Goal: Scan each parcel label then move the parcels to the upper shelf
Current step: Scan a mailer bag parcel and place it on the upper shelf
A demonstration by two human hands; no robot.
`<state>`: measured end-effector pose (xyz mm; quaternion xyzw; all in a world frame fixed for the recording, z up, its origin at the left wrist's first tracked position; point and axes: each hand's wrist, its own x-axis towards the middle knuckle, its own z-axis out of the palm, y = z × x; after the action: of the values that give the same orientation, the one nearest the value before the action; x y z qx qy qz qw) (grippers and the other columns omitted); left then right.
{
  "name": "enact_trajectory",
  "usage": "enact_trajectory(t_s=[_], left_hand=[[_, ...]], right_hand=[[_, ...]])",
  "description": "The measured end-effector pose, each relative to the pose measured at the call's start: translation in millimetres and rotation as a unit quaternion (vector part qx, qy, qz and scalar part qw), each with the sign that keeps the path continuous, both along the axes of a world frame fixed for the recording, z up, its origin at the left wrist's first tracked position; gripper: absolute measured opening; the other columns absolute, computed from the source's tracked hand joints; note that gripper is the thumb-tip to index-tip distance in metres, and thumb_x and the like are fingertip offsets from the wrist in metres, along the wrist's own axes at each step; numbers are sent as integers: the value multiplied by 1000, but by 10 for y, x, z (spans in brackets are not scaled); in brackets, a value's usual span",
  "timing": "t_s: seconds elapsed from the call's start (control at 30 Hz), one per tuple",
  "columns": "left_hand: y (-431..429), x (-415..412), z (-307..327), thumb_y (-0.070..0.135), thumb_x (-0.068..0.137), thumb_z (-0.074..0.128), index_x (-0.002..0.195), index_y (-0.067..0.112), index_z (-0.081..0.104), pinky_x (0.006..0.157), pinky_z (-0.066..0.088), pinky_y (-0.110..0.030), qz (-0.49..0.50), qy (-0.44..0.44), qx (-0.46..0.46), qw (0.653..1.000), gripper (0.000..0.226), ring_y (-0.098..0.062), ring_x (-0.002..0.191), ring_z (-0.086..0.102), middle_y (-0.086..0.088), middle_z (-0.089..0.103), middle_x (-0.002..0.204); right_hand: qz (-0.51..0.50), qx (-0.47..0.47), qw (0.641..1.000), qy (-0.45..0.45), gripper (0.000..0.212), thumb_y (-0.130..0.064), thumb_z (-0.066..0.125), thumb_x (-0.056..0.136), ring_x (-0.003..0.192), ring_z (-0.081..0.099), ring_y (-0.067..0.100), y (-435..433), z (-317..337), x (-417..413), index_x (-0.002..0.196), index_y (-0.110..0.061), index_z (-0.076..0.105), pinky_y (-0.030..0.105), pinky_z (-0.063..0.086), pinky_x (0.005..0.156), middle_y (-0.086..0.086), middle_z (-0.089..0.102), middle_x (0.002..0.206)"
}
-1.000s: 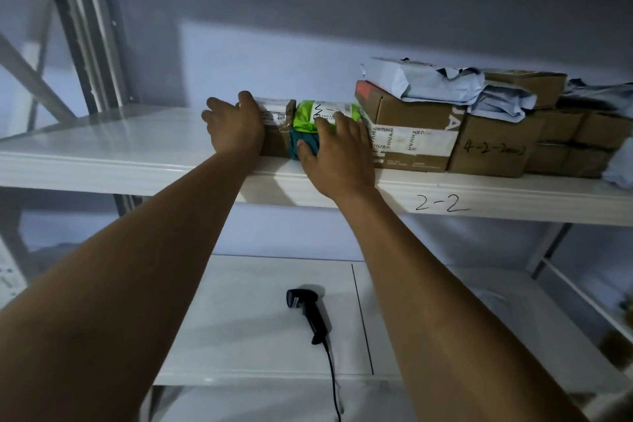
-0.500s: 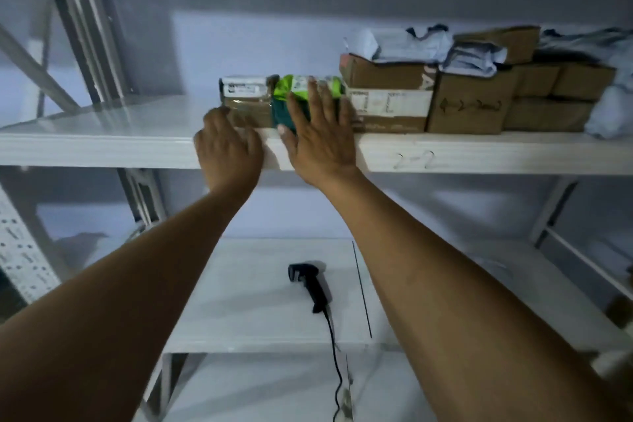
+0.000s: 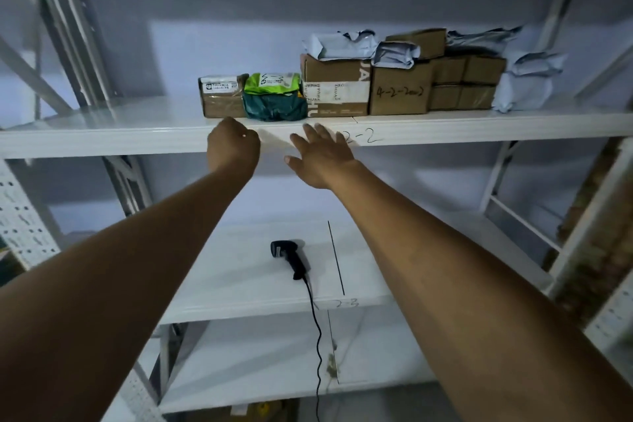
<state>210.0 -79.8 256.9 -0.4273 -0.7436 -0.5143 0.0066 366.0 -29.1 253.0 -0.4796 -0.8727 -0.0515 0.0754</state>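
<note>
While parcels [image 3: 274, 96] crowd the upper shelf [image 3: 102, 134], rear boxes [image 3: 466, 82] blur.

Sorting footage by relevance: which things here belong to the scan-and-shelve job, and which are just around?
Job: small brown box, green parcel, stacked parcels, upper shelf, scanner, both hands, left and right, empty.

Around: perforated upright, lower shelf.
</note>
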Motion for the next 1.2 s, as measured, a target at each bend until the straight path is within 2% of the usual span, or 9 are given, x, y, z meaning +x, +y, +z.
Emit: enact_trajectory(t_s=[0.07,0.13,0.33,0.47,0.6,0.73,0.87,1.07,1.2], left_hand=[[-152,158,-7,21,81,51,67,0,53,57,44,-39,-30,-22,-14,999,25,-38,67,54,-20,56,66],[-231,265,-26,29,72,48,72,-8,61,58,56,-46,-53,-42,2,998,40,-30,55,56,-28,63,69],[-527,781,-208,27,77,50,62,3,55,56,46,-35,-113,-58,-19,992,28,-29,53,50,-15,46,58],[-535,1210,-449,12,85,52,58,11,36,51,28,-30,-111,-44,-22,993,31,-28,52,33,-9,32,57],[-377,1523,-566,12,84,54,57,14,30,53,24,-28,-121,-32,-24,992,36,-25,54,27,-6,28,57],[76,1800,-640,20,89,68,61,6,53,55,37,-28,-187,-11,-50,981,35,-24,56,47,-6,51,59],[638,1976,-910,22,87,81,73,11,71,51,49,-22,-321,89,-216,918,21,-20,62,63,-8,70,75],[1243,1932,-1435,10,84,82,72,11,75,44,52,-22,-274,26,-267,924,14,-20,57,64,-3,67,65],[1369,1705,-1833,10,81,84,65,17,73,53,58,-29,-215,-19,-320,922,20,-21,56,66,-8,71,67]], right_hand=[[-12,-14,1000,4,65,-55,25,109,160,-5,27,-156,-40,157,165,-24,12,53,3,128,6,-1,174],[-15,-15,1000,18,65,-54,27,109,160,3,29,-307,-108,302,164,-22,17,53,9,127,9,7,173],[-26,-9,999,47,59,-50,36,108,148,32,33,-777,-363,862,159,-19,32,48,30,116,12,37,162],[-49,-17,998,46,54,-47,39,108,137,46,34,-892,-434,1272,152,-17,42,46,38,106,12,51,151],[-55,-4,997,53,49,-46,43,107,130,52,34,-772,-511,1560,145,-15,51,44,43,101,11,59,143],[-63,-19,996,60,47,-46,43,107,126,56,33,-308,-620,1900,141,-14,54,42,47,99,10,62,139],[-63,-35,996,51,44,-43,45,106,123,58,33,371,-781,2187,137,-14,57,41,49,98,10,63,136],[-45,-116,992,36,38,-38,47,104,116,60,33,1316,-1183,2332,129,-13,61,37,47,92,11,63,132],[-10,-172,984,44,37,-35,49,103,118,60,34,1732,-1528,2109,132,-15,60,35,44,88,11,61,136]])
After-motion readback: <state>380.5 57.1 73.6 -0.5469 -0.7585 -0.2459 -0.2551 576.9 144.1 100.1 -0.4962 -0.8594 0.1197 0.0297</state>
